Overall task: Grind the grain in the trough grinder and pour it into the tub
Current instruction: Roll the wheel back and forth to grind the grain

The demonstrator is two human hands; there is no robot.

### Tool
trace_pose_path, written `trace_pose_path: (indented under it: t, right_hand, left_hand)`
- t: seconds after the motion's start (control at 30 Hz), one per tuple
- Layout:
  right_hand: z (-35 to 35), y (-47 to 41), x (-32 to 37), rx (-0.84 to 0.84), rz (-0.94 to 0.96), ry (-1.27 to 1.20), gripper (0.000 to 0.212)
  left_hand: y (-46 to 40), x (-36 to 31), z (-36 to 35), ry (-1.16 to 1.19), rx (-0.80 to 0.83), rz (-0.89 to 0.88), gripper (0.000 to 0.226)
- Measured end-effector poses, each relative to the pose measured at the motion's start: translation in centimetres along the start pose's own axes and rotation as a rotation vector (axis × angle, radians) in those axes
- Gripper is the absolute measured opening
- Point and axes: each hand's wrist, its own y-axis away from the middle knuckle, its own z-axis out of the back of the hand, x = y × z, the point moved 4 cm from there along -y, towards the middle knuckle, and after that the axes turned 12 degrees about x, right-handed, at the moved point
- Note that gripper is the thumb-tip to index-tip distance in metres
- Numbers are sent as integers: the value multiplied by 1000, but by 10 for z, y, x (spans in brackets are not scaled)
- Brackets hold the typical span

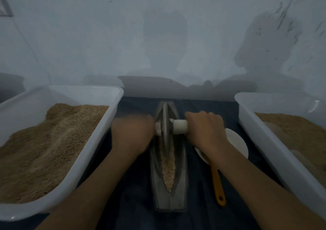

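A long grey trough grinder (155,173) lies lengthwise on the dark cloth in front of me, with pale grain (169,169) in its groove. A grey grinding wheel (165,124) stands upright in the far half of the trough on a white axle handle (180,126). My left hand (132,132) grips the left end of the handle and is blurred. My right hand (206,127) grips the right end. A white tub (98,141) at the left holds a heap of brown grain. Another white tub (261,132) at the right also holds brown grain.
A white dish (238,145) sits just right of the trough, under my right wrist. An orange-handled utensil (217,185) rests with its handle pointing toward me. A pale wall rises right behind the trough and tubs.
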Motion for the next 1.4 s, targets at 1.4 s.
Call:
trace_pose_path:
  t: [1.4]
  right_hand:
    - [-11,-17,-4,-162,8,97,37]
  left_hand:
    - [-5,3,-5,3,-30,30,18]
